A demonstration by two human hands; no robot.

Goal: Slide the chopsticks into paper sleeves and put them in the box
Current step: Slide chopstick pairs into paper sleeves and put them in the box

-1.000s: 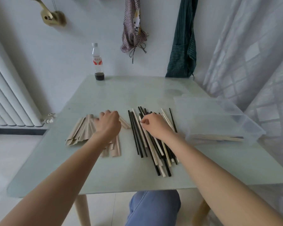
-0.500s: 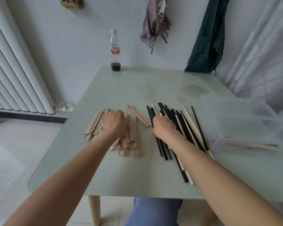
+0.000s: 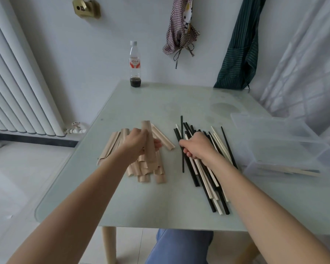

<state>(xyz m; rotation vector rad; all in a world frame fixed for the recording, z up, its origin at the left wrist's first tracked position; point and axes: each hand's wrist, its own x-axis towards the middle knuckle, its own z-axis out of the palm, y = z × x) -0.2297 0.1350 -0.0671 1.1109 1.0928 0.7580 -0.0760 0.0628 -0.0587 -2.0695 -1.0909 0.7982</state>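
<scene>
A heap of brown paper sleeves (image 3: 111, 147) lies left of centre on the pale glass table (image 3: 160, 202). My left hand (image 3: 136, 142) grips one paper sleeve (image 3: 148, 141) and holds it raised above the heap. To the right lies a pile of black and cream chopsticks (image 3: 208, 180). My right hand (image 3: 197, 146) rests on that pile and pinches a black chopstick (image 3: 182, 162), whose far end sticks up past the others. The clear plastic box (image 3: 278, 134) stands at the right, with sleeved chopsticks (image 3: 293, 171) lying along its near side.
A plastic bottle (image 3: 135, 63) with dark liquid stands at the table's far edge by the wall. A white radiator (image 3: 17, 82) runs along the left. Aprons hang on the wall and a curtain (image 3: 309, 54) falls at the right. My knee shows under the near edge.
My left hand has lifted one sleeve out of the heap. My right hand has closed on a black chopstick and raised it from the pile. The camera has swung left.
</scene>
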